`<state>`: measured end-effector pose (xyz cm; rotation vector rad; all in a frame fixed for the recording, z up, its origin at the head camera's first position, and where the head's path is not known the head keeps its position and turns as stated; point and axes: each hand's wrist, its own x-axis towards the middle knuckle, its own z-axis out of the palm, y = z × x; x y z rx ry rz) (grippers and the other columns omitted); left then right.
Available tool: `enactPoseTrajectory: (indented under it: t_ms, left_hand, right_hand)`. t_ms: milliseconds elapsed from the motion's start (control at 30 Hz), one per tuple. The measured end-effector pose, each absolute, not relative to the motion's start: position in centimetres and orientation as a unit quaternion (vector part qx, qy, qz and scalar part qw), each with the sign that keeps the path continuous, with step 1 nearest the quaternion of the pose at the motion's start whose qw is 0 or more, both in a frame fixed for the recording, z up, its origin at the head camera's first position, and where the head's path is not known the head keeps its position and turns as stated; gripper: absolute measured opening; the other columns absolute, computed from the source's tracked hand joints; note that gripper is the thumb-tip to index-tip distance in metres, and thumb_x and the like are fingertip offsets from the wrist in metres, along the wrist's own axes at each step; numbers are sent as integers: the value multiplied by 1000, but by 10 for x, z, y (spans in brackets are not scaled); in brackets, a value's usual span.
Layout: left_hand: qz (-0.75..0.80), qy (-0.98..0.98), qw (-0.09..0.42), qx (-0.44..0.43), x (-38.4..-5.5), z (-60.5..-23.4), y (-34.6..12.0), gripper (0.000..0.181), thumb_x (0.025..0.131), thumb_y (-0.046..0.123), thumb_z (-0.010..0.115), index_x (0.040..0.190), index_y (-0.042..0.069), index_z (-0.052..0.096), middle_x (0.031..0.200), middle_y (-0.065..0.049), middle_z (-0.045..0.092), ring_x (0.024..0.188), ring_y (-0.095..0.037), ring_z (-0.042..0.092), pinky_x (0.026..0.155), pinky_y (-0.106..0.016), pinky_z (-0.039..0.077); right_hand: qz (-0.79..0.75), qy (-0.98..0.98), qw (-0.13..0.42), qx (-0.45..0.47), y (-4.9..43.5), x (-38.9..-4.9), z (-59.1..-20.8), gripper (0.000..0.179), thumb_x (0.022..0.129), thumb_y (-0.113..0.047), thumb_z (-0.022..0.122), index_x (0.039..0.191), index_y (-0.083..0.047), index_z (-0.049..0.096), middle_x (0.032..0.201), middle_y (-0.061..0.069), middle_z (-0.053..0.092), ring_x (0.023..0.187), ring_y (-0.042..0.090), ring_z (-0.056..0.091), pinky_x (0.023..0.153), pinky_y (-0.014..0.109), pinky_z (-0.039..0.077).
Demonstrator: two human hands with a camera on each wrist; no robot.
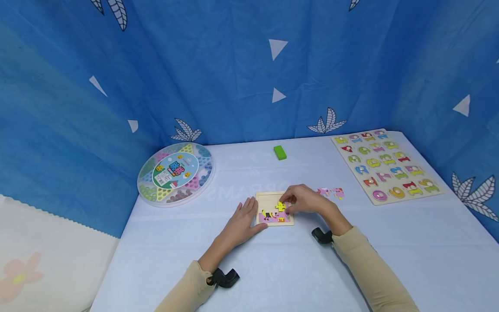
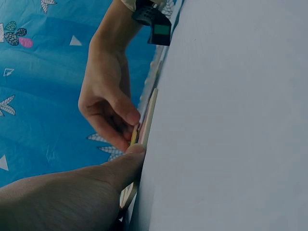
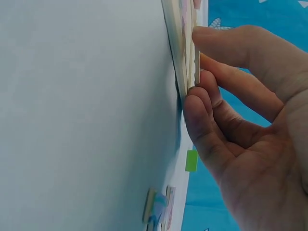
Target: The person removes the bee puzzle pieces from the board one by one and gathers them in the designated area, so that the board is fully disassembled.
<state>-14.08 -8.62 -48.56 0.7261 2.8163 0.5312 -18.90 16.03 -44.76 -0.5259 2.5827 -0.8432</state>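
A small wooden jigsaw tray [image 1: 269,194] lies on the table, its lower part filled with pink pieces that show a bee. My left hand [image 1: 240,223] rests along the tray's left side, fingers straight and thumb at the near edge. Over the tray's right half, my right hand [image 1: 304,200] pinches a yellow puzzle piece [image 1: 280,206] between thumb and fingers. In the right wrist view that puzzle piece [image 3: 197,65] appears edge-on, just above the tray [image 3: 176,43]. Loose pink puzzle pieces [image 1: 338,193] lie to the right of my right hand.
A round Chinese checkers box [image 1: 142,190] stands at the left back. A green block [image 1: 280,152] lies near the back edge. On the right is a wooden number board [image 1: 368,188] with several knobbed pieces. Blue curtain [image 1: 241,86] hangs behind the table.
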Motion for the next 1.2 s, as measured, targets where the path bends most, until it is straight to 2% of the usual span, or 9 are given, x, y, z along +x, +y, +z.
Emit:
enactPoseTrajectory:
  t_ms: [600, 1033, 1200]
  left_hand:
    - [187, 946, 81, 252, -141, -486, -87, 85, 93, 52, 58, 150, -5, 29, 160, -18, 25, 151, -31, 20, 122, -49, 20]
    - [191, 945, 84, 253, -141, -489, -89, 87, 93, 53, 58, 151, -3, 26, 161, -18, 22, 151, -30, 18, 122, -49, 18]
    - [196, 944, 87, 252, -141, -488, -88, 86, 93, 52, 58, 151, -3, 27, 161, -17, 23, 151, -30, 18, 122, -49, 18]
  right_hand:
    - [-289, 925, 149, -195, 182, -181, -443, 29, 79, -12, 80, 108, -13, 75, 98, -2, 66, 86, 14, 54, 79, 28, 51]
    - [-286, 936, 115, -172, 229, -170, -440, 30, 79, -15, 80, 109, -12, 75, 99, -2, 67, 87, 14, 57, 78, 28, 55]
    - [-297, 936, 103, -160, 252, -164, -441, 29, 79, -11, 79, 108, -10, 75, 97, 1, 67, 87, 15, 59, 78, 29, 56]
